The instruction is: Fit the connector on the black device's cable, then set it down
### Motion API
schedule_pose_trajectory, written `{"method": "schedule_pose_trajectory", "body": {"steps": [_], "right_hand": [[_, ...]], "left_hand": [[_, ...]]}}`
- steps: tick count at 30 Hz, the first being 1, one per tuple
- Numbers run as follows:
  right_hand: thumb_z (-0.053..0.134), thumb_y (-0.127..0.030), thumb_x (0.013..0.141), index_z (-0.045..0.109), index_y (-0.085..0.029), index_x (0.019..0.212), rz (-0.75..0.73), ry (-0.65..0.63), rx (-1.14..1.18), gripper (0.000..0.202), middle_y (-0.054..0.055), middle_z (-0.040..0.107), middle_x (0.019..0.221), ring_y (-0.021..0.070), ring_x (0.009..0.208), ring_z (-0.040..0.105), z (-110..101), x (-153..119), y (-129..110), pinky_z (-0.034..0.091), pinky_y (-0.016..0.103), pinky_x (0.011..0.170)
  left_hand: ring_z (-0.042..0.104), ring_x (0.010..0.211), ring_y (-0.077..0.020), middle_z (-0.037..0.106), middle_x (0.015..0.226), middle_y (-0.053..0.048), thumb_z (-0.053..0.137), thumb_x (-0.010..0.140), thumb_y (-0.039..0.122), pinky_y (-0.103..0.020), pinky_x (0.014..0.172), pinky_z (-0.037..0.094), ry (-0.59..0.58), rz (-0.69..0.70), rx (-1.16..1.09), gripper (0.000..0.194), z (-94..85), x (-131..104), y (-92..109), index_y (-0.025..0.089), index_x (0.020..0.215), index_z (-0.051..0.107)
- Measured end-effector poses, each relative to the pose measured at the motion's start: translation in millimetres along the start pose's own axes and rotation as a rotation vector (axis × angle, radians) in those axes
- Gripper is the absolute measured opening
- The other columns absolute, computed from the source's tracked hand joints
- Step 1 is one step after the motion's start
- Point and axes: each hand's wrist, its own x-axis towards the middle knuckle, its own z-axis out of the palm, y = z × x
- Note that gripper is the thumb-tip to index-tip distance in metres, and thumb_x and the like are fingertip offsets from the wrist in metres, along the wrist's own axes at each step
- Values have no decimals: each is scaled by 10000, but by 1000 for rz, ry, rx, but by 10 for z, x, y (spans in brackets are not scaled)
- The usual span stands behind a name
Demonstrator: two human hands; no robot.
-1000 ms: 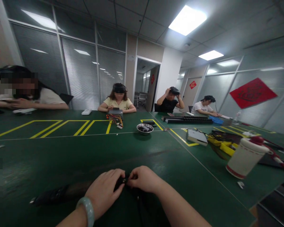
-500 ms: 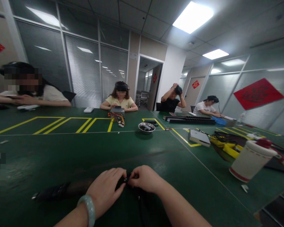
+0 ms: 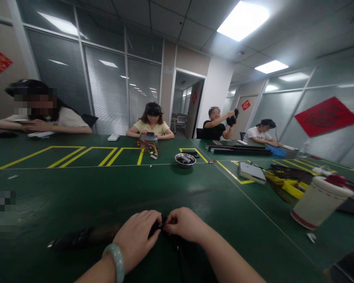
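A dark, long object [image 3: 87,237] lies on the green table, its metal-tipped end pointing left. My left hand [image 3: 139,235] wears a pale green bangle and is closed on the right part of this dark object. Close beside it, my right hand [image 3: 184,225] pinches a small black piece at the object's right end. The fingers hide most of the place where the two hands meet. Below my right hand, something dark and thin runs toward the table's near edge; its shape is unclear.
Ahead is a metal bowl [image 3: 185,160] of dark parts. Farther right are a silver box [image 3: 251,173], a yellow tray [image 3: 295,189] and a white cup [image 3: 320,202]. Black rails [image 3: 238,150] lie at the far side. Several people sit around the table [image 3: 85,188].
The view has shifted slightly. The person in black across the table has taken the headset off and holds it out to the side. My hands keep nearly the same pose.
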Motion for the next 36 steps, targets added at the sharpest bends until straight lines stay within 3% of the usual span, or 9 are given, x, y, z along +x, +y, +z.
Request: {"method": "schedule_pose_trajectory", "body": {"steps": [36], "right_hand": [[630, -343, 766, 728, -211, 849, 37, 9, -21, 184, -9, 708, 748, 113, 643, 616, -1, -2, 9, 371, 181, 521]], "left_hand": [[560, 942, -210, 618, 1009, -34, 476, 836, 279, -362, 849, 412, -22, -1, 14, 203, -28, 10, 23, 247, 1001, 591]]}}
